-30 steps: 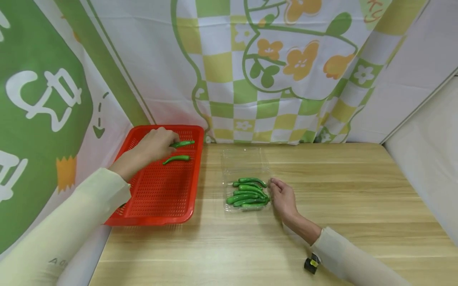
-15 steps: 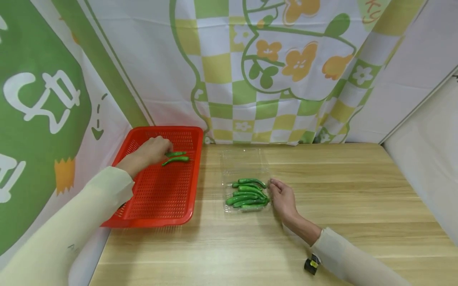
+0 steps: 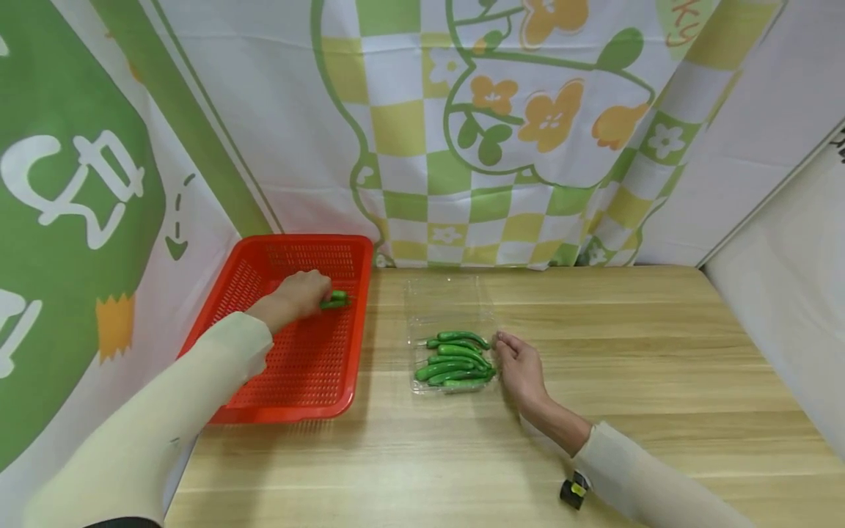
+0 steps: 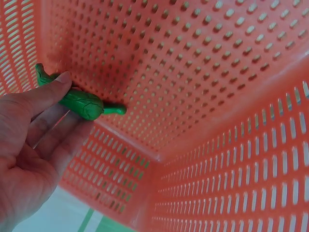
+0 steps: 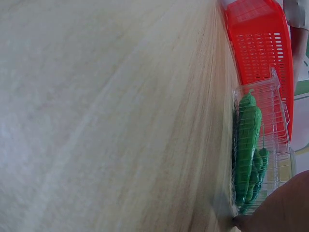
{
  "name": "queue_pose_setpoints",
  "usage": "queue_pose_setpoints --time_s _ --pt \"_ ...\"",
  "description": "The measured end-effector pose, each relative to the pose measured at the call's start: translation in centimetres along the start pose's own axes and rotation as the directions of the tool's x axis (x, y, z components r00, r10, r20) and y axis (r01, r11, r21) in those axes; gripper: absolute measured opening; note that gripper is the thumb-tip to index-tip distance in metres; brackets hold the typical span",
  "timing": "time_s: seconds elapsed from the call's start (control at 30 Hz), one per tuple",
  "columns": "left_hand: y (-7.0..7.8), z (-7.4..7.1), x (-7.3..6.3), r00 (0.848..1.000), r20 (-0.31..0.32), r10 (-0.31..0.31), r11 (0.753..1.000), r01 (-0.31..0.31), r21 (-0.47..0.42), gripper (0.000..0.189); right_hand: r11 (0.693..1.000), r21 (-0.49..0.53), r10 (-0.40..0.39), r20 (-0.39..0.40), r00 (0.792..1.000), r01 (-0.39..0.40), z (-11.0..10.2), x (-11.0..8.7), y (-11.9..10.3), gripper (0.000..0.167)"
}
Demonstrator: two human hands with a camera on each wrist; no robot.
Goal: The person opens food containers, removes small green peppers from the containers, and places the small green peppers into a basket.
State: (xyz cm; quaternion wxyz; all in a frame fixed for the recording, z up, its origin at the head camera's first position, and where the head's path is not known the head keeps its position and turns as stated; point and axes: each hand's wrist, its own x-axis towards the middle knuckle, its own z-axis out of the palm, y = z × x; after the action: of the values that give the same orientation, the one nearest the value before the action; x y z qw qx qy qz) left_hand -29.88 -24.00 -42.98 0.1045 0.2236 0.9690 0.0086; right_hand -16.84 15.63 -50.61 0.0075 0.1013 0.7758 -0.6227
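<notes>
Two green ends (image 3: 339, 295) poke out at 3 o'clock from my left hand (image 3: 297, 297), deep in the red basket (image 3: 361, 330) at 10 o'clock, and yes, I've a pepper (image 4: 83, 104) pinched between thumb and fingers! Whether the grip takes in one or both, I can't tell. Its long axis runs 9 to 3, stem end at 3. From that grip the clear box (image 3: 441, 297) sits towards 4 o'clock, with the basket's 3 o'clock rim in between. My left is the nearer hand by far; my right hand (image 3: 523, 372) is well apart, fingertips at the box's 3 o'clock edge, and whether they pinch it I can't tell. What a looker, this pepper: deep green, plump towards the stem, narrowing to a hooked tip past my thumb. Boxed peppers (image 3: 455, 361) lie bunched, glossy, slim, mostly 9 to 3, several bending towards 4.
</notes>
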Motion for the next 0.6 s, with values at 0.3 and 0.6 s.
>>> queue_pose_setpoints --time_s 0.3,0.6 --pt "0.0 1.3 0.8 1.0 0.023 -0.012 0.999 0.011 0.039 0.022 1.0 0.003 0.0 -0.002 1.0 0.0 0.0 0.1 0.2 0.039" --pt "-0.7 2.1 1.1 0.999 -0.024 -0.031 0.998 0.033 0.047 0.024 1.0 0.004 -0.005 -0.001 1.0 0.005 -0.1 0.1 0.2 0.039"
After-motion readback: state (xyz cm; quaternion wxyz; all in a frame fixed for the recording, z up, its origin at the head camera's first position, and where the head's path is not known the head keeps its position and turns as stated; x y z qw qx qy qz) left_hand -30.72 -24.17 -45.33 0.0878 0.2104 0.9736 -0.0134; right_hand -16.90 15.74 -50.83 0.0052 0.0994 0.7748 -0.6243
